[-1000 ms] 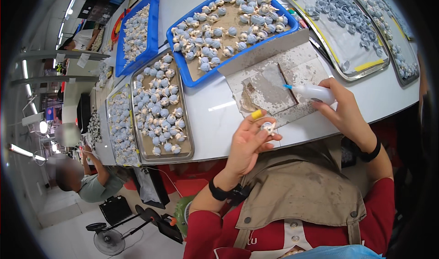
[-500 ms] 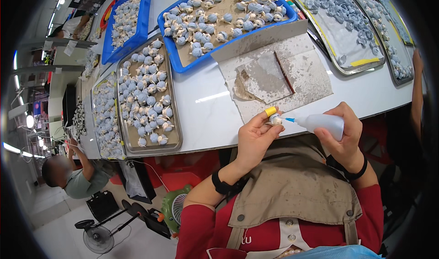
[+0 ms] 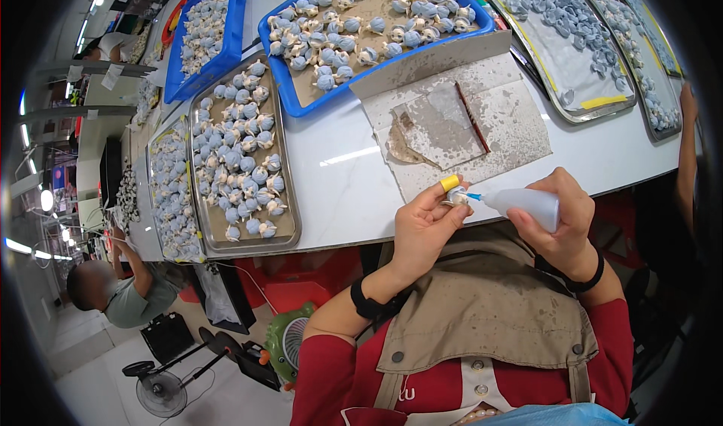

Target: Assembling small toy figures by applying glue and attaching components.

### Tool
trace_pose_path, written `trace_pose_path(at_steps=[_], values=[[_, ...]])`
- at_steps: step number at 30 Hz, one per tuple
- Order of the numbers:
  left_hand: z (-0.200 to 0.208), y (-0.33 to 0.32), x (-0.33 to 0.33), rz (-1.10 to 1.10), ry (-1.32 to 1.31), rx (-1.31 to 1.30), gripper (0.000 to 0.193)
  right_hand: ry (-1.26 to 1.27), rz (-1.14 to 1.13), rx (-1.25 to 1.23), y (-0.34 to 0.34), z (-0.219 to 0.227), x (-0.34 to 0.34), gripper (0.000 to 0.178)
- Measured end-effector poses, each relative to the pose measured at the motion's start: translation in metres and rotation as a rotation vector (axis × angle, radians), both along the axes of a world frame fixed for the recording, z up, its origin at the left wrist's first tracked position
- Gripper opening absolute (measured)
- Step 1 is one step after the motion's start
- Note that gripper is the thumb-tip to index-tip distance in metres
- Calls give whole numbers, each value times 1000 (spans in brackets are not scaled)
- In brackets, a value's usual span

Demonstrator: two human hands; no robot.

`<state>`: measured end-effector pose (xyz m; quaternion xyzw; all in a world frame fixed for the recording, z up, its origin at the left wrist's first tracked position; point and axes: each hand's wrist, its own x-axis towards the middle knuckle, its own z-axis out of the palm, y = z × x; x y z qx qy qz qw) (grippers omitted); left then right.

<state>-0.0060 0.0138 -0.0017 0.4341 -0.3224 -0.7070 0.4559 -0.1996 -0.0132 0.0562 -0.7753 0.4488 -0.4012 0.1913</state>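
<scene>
Between the fingertips of my left hand sits a small blue-and-cream figurine. A yellow finger cover wraps one fingertip of that hand. My right hand is wrapped round a translucent squeeze bottle, tilted toward the left. Its blue needle tip meets or nearly meets the figurine; contact is too small to make out. Just beyond my hands lies a stained cardboard sheet, with a thin brown stick on it.
A blue tray of similar figurines stands at the back, and a metal tray of them at left. Farther left is a blue bin. Pale blue pieces fill a tray at right. A co-worker sits at far left.
The bottle has shifted slightly left, its tip closer to the figurine. My left hand has moved very little and still holds the figurine.
</scene>
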Motion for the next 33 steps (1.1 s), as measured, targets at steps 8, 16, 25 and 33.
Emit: trace_pose_path(at_steps=[8,16,25,33], values=[[5,-2,1,-7,-19,34,42,-1,2,42,-3,-3,-3,27],[7,-5,6,-8,15,40,40,-61,-74,97,-6,-3,-6,27],[10,-26,23,-152,277,244,36,77,-107,298,-53,-10,-21,30],[11,-20,16,-177,199,175,37,656,-273,-1,-175,-5,-149,10]])
